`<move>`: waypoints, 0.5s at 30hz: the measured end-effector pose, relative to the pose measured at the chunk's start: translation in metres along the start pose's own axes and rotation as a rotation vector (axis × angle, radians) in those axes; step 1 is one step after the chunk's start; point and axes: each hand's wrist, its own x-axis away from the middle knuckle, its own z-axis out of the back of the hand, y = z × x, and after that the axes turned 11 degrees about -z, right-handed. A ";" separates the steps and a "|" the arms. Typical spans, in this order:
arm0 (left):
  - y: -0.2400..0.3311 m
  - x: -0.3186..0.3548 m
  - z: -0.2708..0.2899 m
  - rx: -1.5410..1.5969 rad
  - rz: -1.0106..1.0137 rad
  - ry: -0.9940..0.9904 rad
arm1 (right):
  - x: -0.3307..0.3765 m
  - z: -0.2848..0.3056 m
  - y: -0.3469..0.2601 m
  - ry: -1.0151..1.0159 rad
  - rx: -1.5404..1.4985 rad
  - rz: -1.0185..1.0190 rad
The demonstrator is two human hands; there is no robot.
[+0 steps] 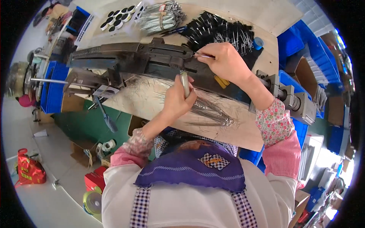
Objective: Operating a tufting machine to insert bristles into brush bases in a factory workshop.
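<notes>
Pinching a thin silvery metal rod (pixel 205 56), the right hand (pixel 225 61) is pointing it lengthwise leftward from its fingertips, apparently touching the dark steel machine (pixel 161 59). The left hand (pixel 176 97) is clasping a pale cylindrical handle (pixel 185 82).

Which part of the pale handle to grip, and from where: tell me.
Probably best around the middle of the pale handle, from the near side, where the left hand holds it: it is slender and elongated, and its far end meets the dark machine.
</notes>
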 end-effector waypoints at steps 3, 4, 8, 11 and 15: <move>0.022 0.000 -0.007 0.156 0.020 0.101 | 0.001 -0.002 0.004 0.067 -0.029 -0.055; 0.038 -0.006 -0.009 0.565 0.268 0.148 | -0.003 -0.002 0.004 0.068 -0.028 -0.048; 0.052 -0.014 -0.015 1.148 0.553 0.357 | -0.010 -0.002 0.005 0.019 -0.039 -0.136; 0.108 -0.021 0.012 2.053 0.293 -0.045 | -0.006 -0.002 0.004 0.048 -0.044 -0.006; 0.097 -0.016 0.027 1.807 0.252 -0.053 | 0.000 -0.010 0.006 0.092 -0.041 0.030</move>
